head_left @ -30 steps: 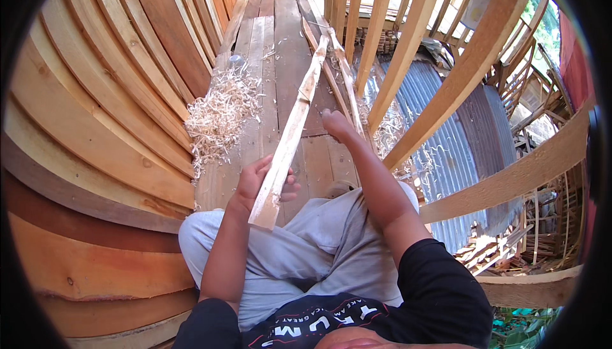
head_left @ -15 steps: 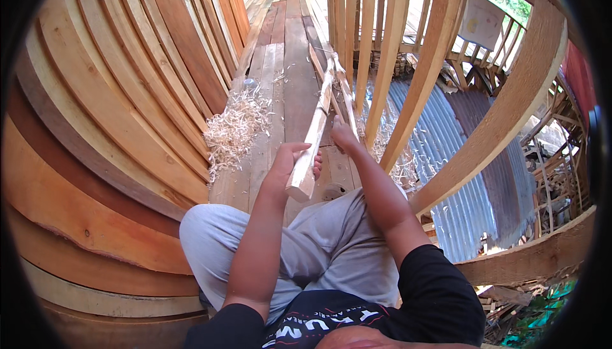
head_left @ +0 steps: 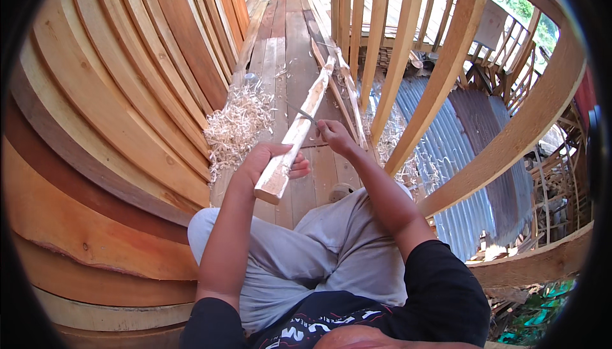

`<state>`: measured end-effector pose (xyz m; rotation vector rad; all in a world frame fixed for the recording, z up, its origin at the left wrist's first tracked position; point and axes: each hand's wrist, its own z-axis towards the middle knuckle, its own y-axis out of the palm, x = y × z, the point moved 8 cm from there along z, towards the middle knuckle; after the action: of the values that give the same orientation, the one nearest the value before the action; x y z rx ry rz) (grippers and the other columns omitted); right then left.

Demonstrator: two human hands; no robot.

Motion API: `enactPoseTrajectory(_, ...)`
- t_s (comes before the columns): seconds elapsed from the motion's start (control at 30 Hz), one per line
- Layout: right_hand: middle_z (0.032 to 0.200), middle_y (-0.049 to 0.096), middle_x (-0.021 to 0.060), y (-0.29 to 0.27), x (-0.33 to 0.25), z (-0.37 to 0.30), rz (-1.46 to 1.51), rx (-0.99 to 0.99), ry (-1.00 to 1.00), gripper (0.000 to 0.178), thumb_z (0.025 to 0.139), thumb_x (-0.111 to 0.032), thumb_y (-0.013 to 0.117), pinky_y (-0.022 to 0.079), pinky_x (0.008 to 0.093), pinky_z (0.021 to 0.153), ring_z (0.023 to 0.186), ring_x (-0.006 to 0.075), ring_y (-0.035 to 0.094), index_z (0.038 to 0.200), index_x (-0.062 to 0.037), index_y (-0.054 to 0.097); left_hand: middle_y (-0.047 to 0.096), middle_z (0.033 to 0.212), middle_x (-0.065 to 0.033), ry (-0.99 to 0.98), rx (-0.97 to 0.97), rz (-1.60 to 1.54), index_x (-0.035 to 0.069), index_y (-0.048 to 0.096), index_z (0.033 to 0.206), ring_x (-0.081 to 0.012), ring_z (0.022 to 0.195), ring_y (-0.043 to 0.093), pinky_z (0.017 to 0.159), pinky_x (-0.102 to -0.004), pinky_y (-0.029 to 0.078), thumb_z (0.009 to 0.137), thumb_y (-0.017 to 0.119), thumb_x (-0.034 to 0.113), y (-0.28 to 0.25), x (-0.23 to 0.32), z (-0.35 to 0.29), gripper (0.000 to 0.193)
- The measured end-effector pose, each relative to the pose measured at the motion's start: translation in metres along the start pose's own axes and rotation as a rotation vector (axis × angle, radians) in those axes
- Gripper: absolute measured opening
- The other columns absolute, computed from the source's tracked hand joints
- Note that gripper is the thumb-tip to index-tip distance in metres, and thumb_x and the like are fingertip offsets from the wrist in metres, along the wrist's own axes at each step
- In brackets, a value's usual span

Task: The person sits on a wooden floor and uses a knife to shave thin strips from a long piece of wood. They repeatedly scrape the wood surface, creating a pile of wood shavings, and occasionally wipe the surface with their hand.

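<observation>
There are two pale sticks and one blade.

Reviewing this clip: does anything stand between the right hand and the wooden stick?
Only the thin tool held in the right hand, which crosses over the wooden stick. Nothing else visible stands between them.

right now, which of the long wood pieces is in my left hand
The thick pale piece with its squared end toward you; your left hand grips it. The slimmer pale stick and brown strip to its right are outside that hand.
</observation>
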<state>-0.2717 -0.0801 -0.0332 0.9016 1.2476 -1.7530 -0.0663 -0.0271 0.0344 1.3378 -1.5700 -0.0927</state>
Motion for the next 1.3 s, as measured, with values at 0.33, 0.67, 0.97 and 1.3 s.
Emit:
enactPoseTrajectory(0.33,0.070,0.060,0.0303,0.041,-0.052,-0.028,-0.483,-0.031,0.069,0.060,0.098,-0.036,0.034,0.048,0.0543,0.072,0.072,0.0480,0.061,0.066,0.0046,0.063,0.043,0.072,0.0026,-0.171,-0.142,-0.134,-0.002,0.048,0.108,-0.0025,0.056,0.041,0.050,-0.0160,0.039,0.093,0.057,0.010,-0.041,-0.036,-0.002,0.021)
enactPoseTrajectory(0.67,0.065,0.061,0.0247,0.028,-0.006,0.015,-0.696,0.093,0.052,0.048,0.092,-0.027,0.041,0.049,0.0540,0.066,0.062,0.0438,0.061,0.058,0.0007,0.061,0.044,0.071,0.0009,-0.153,-0.061,-0.016,0.005,0.048,0.096,-0.0054,0.054,0.042,0.049,-0.0205,0.041,0.089,0.060,0.006,-0.059,-0.034,0.015,0.014)
enactPoseTrajectory(0.97,0.061,0.059,0.0238,0.026,-0.023,0.016,-0.701,0.066,-0.019,0.048,0.092,-0.026,0.042,0.049,0.0512,0.060,0.058,0.0419,0.061,0.057,-0.0009,0.061,0.042,0.072,0.0029,-0.207,-0.098,-0.078,0.005,0.047,0.109,-0.0035,0.055,0.040,0.048,-0.0195,0.037,0.090,0.058,0.006,-0.060,-0.038,0.010,0.022)
enactPoseTrajectory(1.3,0.053,0.054,0.0227,0.047,-0.046,0.007,-0.640,0.119,-0.007,0.050,0.091,-0.026,0.045,0.047,0.0501,0.053,0.051,0.0405,0.058,0.051,-0.0003,0.059,0.043,0.071,0.0010,-0.242,-0.100,-0.143,0.004,0.050,0.103,-0.0059,0.055,0.041,0.050,-0.0228,0.039,0.088,0.060,0.006,-0.072,-0.034,0.009,0.018)
